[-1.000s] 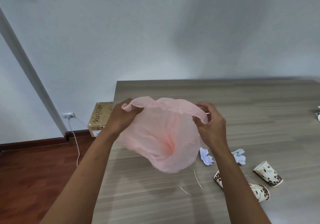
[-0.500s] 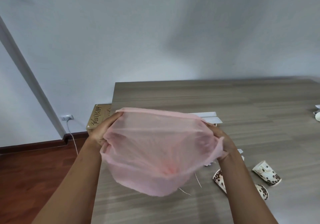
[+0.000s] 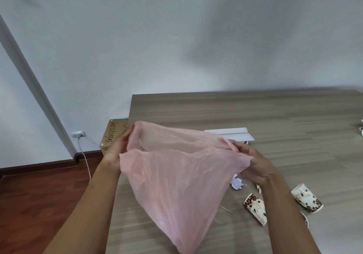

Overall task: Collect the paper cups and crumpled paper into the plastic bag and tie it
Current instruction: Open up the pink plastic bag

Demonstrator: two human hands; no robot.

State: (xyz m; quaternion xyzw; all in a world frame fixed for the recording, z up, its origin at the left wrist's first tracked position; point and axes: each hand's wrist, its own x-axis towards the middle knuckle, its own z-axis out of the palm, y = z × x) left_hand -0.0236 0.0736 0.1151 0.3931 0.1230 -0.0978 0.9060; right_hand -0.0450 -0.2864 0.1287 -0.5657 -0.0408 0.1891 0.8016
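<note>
1. Left hand (image 3: 117, 151) pinches the bag (image 3: 176, 185) rim at frame centre-left; right hand (image 3: 255, 163) grips the opposite rim at centre-right.
2. The bag hangs open-mouthed between them over the table (image 3: 216, 112), empty (as far as its thin film shows).
3. Crumpled paper (image 3: 237, 182) and cups (image 3: 256, 208) (image 3: 306, 197) lie at lower right.
4. Risk: freeing one hand to pick up litter may let the limp mouth collapse, so pieces miss.

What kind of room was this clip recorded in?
Probably a sparse room in a home or office, not a lab. A wood-grain table stands against a plain white wall, with reddish wood flooring and a cardboard box by a wall socket.
</note>
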